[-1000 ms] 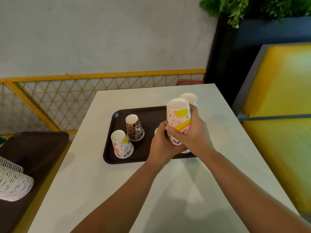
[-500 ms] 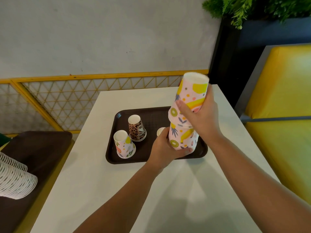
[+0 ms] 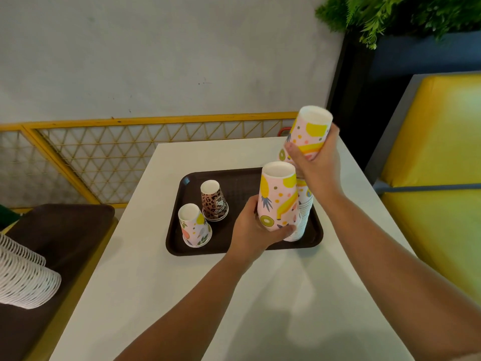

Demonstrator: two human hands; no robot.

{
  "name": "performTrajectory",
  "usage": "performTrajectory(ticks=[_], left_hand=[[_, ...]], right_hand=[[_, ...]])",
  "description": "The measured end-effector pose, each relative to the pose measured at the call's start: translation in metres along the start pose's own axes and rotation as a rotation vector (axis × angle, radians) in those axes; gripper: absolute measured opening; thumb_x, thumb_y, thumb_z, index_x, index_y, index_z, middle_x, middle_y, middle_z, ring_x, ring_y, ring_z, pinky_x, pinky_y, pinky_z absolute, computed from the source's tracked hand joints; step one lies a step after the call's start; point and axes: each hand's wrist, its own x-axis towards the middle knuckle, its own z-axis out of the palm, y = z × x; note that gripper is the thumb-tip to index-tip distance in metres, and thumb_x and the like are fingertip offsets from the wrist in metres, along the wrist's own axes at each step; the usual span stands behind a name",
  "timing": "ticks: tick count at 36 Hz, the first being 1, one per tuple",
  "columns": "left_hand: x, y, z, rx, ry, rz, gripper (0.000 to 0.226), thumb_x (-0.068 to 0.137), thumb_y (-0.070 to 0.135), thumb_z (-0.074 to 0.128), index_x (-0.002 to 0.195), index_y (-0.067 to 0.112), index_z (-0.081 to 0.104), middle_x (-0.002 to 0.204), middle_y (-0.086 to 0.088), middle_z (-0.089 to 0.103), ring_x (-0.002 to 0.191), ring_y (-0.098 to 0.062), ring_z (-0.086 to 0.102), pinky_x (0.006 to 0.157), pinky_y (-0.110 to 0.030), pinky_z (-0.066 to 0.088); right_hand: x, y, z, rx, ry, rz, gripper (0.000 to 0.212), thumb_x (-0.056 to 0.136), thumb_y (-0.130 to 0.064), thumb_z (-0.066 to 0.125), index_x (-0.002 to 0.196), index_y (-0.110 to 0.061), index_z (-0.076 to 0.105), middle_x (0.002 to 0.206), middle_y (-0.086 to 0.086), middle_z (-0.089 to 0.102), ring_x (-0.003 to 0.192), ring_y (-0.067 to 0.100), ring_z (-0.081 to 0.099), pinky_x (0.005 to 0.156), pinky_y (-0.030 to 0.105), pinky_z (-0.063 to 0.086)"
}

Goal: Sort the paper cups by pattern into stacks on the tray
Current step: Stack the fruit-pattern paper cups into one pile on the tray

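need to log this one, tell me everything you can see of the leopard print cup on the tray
The leopard print cup is a paper cup, brown with dark spots and a small pale logo with lettering too blurred to read. It stands upside down, white base up, leaning slightly, in the left part of the brown tray. Rings at its rim hint at nested cups. Neither hand touches it; the leafy pink cup stands close beside it, contact unclear.

Grey plaster wall (image 3: 161, 56), yellow lattice railing (image 3: 125, 149), white table (image 3: 208, 295), yellow bench (image 3: 437, 157), green plants (image 3: 390, 14).
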Motion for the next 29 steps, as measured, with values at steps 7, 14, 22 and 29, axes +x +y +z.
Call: performTrajectory(ticks=[7,14,22,29], left_hand=[[0.004,0.01,0.0,-0.042,0.067,0.091,0.067,0.063,0.021,0.09,0.118,0.025,0.053,0.114,0.007,0.068,0.106,-0.01,0.065,0.092,-0.039,0.056],[0.025,0.044,-0.001,-0.066,0.098,0.241,0.077,0.049,0.046,0.084,0.116,0.021,0.056,0.108,0.003,0.071,0.101,-0.014,0.068,0.089,-0.043,0.056],[0.047,0.086,-0.007,-0.01,0.067,0.432,0.069,0.055,0.044,0.08,0.117,0.035,0.051,0.106,0.016,0.066,0.099,0.001,0.064,0.084,-0.019,0.054],[0.046,0.082,-0.007,-0.187,0.084,0.362,0.067,0.082,0.063,0.053,0.135,0.025,0.044,0.14,0.007,0.051,0.127,-0.005,0.047,0.1,-0.019,0.039]], right_hand=[[-0.023,0.012,-0.005,-0.118,0.03,-0.038,0.067,0.083,-0.042,0.061,0.138,-0.018,0.03,0.139,0.0,0.04,0.12,0.003,0.039,0.08,-0.009,0.028],[-0.027,-0.021,-0.016,-0.03,-0.085,-0.261,0.066,0.081,-0.047,0.059,0.133,-0.014,0.035,0.13,-0.005,0.046,0.115,0.002,0.049,0.081,0.003,0.042],[-0.007,-0.049,-0.019,0.06,-0.095,-0.23,0.073,0.078,-0.03,0.071,0.136,-0.021,0.028,0.109,-0.023,0.051,0.097,-0.008,0.058,0.072,0.01,0.05],[0.01,-0.061,-0.029,0.144,0.066,-0.304,0.065,0.081,-0.019,0.069,0.13,-0.017,0.026,0.109,-0.02,0.051,0.098,-0.006,0.058,0.074,0.011,0.049]])
